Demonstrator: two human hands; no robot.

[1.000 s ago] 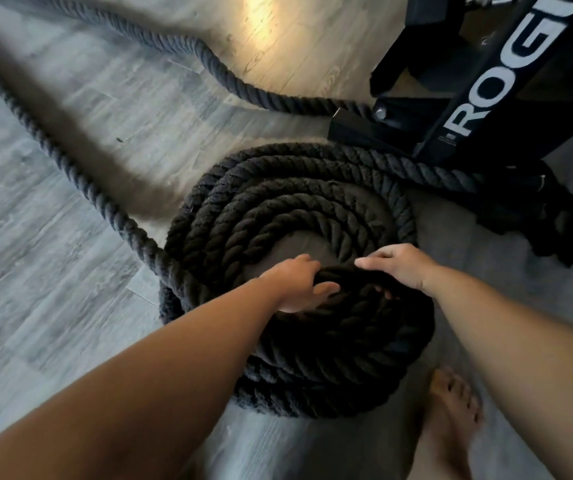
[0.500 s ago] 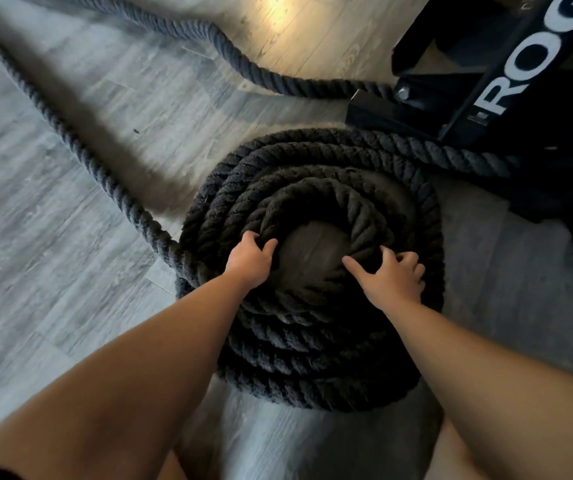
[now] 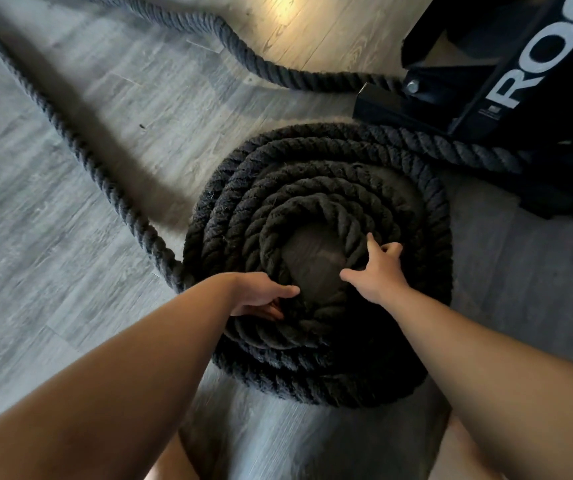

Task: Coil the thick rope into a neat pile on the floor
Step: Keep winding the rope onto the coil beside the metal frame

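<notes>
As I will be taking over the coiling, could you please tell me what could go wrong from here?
The inner turns under the left hand and right hand sit piled and uneven, so they might slump into the centre hole. The loose rope joins the coil at its left edge; hauling it could drag the coil askew. Rope also runs against the rack, where it may snag.

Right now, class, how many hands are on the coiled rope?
2: the left hand grips the coil at its near inner edge; the right hand rests on its inner right turns.
</notes>
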